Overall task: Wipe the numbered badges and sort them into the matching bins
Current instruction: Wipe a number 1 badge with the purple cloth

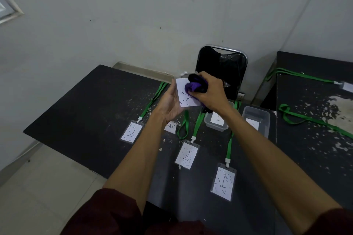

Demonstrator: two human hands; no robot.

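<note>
Held badge [183,99] is up off the table, lying against the L hand [169,106]. Its fingers look mostly straight behind the card; can't tell if the thumb pinches it. R hand [209,91] is curled tight round a bunched cloth [195,85], purple w/ black, pressed on the card's upper right face & hiding part of the digit. Both hands hover over the far side of the black table [86,110], w/ a black folding chair [223,63] just beyond. Table's left corner juts out over pale floor tile, and the broad left part of the top is bare. A second black table [315,139] butts in on the right. Flat on the top lie a far-left "2" badge [131,132], a middle "2" badge [186,155] and a near-right "1" badge [223,183], well apart from each other. Two bins sit far right: "1" bin [215,128] partly under the R forearm, other bin [255,113] just right of it, its label half hidden. Badges are clear plastic sleeves over white paper w/ hand-drawn digits & ink flecks, on flat green lanyards [152,101] w/ white clips. Bins are clear plastic, rectangular w/ rounded corners. Both tabletops are matte black w/ pale chipped patches. Chair has a shiny metal tube frame.
</note>
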